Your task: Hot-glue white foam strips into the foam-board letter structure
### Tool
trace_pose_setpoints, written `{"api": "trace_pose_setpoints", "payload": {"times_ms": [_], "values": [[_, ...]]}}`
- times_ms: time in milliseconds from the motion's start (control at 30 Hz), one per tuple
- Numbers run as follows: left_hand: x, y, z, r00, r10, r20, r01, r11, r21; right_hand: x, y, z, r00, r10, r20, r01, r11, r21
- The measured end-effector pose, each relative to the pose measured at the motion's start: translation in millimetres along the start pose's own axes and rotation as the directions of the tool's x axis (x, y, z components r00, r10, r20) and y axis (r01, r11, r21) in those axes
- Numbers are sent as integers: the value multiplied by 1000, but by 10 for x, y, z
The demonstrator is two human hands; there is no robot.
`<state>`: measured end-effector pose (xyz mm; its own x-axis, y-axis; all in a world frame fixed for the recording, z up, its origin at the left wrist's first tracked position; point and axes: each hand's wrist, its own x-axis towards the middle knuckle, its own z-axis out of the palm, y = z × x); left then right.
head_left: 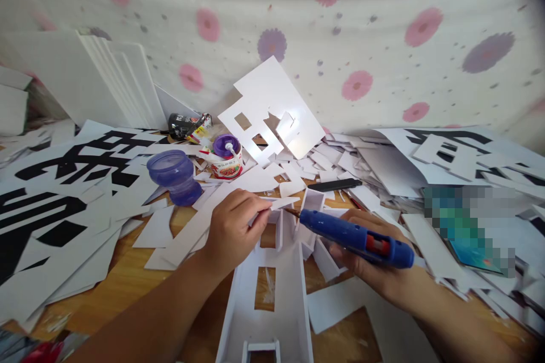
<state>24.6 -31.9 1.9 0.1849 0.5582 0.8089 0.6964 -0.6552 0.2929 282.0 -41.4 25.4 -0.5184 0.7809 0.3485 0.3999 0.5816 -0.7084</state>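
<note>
1. Hands: two, both in use over the table [138, 272].
2. Left hand [238, 227]: thumb and forefinger pinched together on one thin white strip [286, 202]; other fingers curled in.
3. Right hand [374, 258]: wrapped round one blue glue gun [340, 231], which hides part of its grip. Nozzle points left, right by the strip's free end; cannot tell whether they touch.
4. White trough [287, 295]: one, on the table between the forearms, its far end below the strip. Three rectangular openings show in its floor; the nearest is cut off by the picture's edge.
5. Cutter knife [335, 184]: one, black, lying among scraps beyond the glue gun.
6. Purple cup [174, 173]: one, left of centre. Just beside it, one paper tub [225, 167] with a purple container inside.
7. Black can [182, 126]: one, on its side behind the tub.
8. Cut-out board [298, 96]: one, tilted against the flowered curtain [272, 5].
9. White scraps: too many to count, heaped both sides.
</note>
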Motion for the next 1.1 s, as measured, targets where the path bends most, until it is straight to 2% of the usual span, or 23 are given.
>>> {"api": "trace_pose_setpoints", "payload": {"times_ms": [100,267,567,833,1100], "values": [[-6,15,3,999,47,14,-48,997,54,-17,19,33,999,-36,19,36,998,-42],[-32,28,6,993,111,34,-114,988,106,-30,30,55,999,-21,32,25,992,-126],[-27,23,3,991,128,37,-131,985,109,-38,39,66,998,-22,57,30,989,-143],[-24,16,-3,985,169,21,-170,977,129,-55,86,57,997,-45,56,57,970,-235],[-10,32,-17,980,201,-14,-198,974,113,-62,83,54,996,-86,1,84,971,-226]]}}
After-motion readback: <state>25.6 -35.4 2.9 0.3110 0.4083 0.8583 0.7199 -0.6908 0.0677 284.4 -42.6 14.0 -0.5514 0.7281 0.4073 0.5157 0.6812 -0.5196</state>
